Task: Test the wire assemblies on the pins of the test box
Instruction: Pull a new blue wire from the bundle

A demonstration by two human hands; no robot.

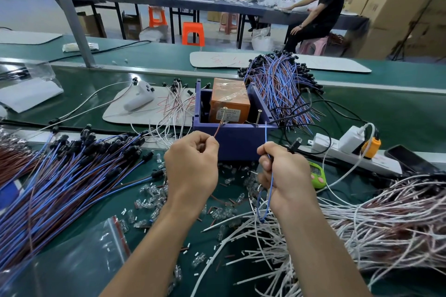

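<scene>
Far to the left of our left hand lies a heap of blue and brown wire assemblies (60, 171), their black holders pointing toward it. Clear bulbs (154, 198) are scattered on the green belt (398, 113) just below and left of that hand.

Our left hand (191, 169) is closed narrowly: thumb and forefinger pinch the brown lead (218, 129) and the other fingers curl under. From the pinch the lead rises up and to the right, and its bare tip reaches the foot of the left pin (225, 109). We cannot tell if they touch.

Between and just beyond both hands stands the purple test box (234, 142), open at the top, with an orange block (229, 101) inside it. Two screw-like pins stand upright at its near edge.

Our right hand (282, 171) is also closed tight, its fingers curled round the blue lead (266, 132). This lead runs straight up from the fist and ends just right of the right pin (260, 111), apart from it. Below the fist the same lead hangs in a loop. A black holder with a clear bulb (292, 146) sticks out just right of the thumb.

Right of this hand sit a green timer (317, 173) and a white power strip (350, 152). Below and to the right spreads a mass of white wires (362, 219).
</scene>
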